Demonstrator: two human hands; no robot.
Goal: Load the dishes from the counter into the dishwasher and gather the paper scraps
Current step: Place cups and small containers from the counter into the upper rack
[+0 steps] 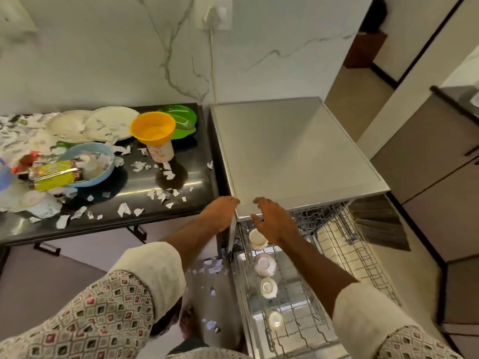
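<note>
setting: home kitchen. evidence: freestanding dishwasher with its wire rack pulled out, cups standing in it; black counter just beside, carrying plates, bowls and torn paper scraps; white veined wall with a socket and plugged-in cord; flat-fronted cabinets with dark handles at right.
</note>
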